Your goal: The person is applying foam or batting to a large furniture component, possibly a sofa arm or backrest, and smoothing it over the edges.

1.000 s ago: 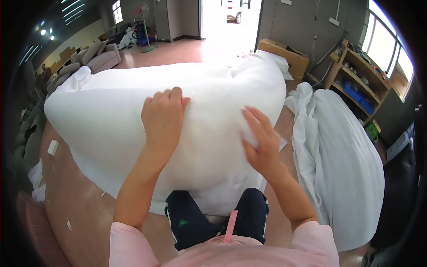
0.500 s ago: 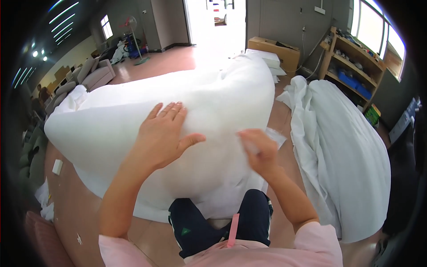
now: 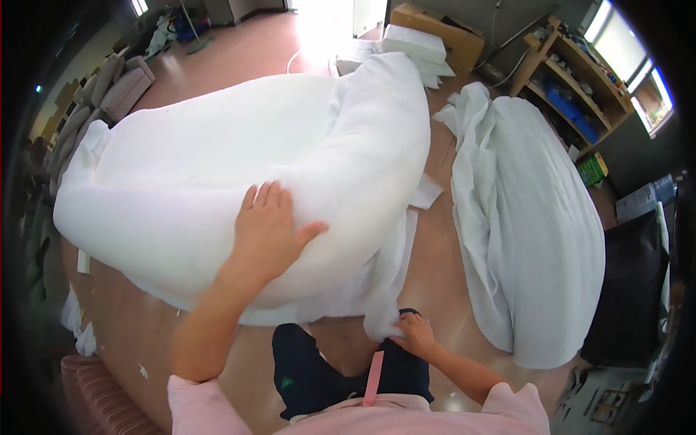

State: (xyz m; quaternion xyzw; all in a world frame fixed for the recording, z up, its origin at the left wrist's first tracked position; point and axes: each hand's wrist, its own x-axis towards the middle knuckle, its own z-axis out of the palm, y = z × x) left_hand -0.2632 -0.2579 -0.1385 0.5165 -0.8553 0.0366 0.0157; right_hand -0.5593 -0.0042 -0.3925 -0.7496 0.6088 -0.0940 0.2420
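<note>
A large, rounded piece, which looks like a sofa part, is covered in soft white fabric (image 3: 217,130) and spreads out before me. My left hand (image 3: 268,221) lies flat on its near side, fingers stretched and thumb spread. Beside my right knee, my right hand (image 3: 415,335) is closed on a loose hanging end of the white fabric (image 3: 384,301). That end drapes down from the right side of the piece. The fingertips of the right hand are partly hidden by the cloth and my knee.
A second white-covered bulky piece (image 3: 544,225) lies on the floor to the right. Behind it stand a wooden shelf (image 3: 573,80) and a cardboard box (image 3: 453,40) with white packs (image 3: 413,43) in front. Grey sofas (image 3: 119,87) are at far left, a ribbed pinkish cushion (image 3: 101,391) at lower left.
My right hand has dropped from beside the piece's right side to my right knee and now grips the loose fabric. The left hand stays flat on the cover. The view has tilted downward.
</note>
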